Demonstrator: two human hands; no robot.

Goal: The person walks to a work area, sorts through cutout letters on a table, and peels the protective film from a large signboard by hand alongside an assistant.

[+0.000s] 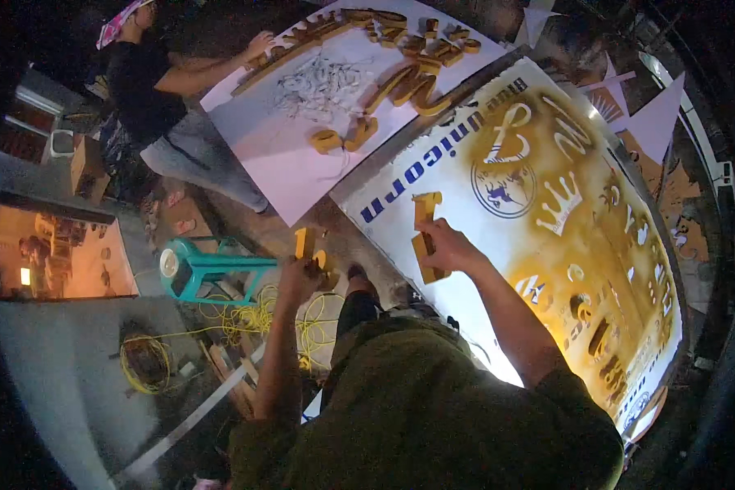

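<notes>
Letter [424,209], gold, in right fingers [438,231]; long axis pointing forward.

Here's dark olive-green cloth shirt [441,408], loose, softly creased! Short matching right sleeve [576,408], left sleeve [257,445] likewise; left hand [300,280], right hand [449,247] both bare; dark cloth trouser leg [355,314] peeking past shirt!

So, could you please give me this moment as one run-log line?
Left hand: holds gold piece | Right hand: holds gold letter near stained board | Co-worker: one hand at white board
</notes>
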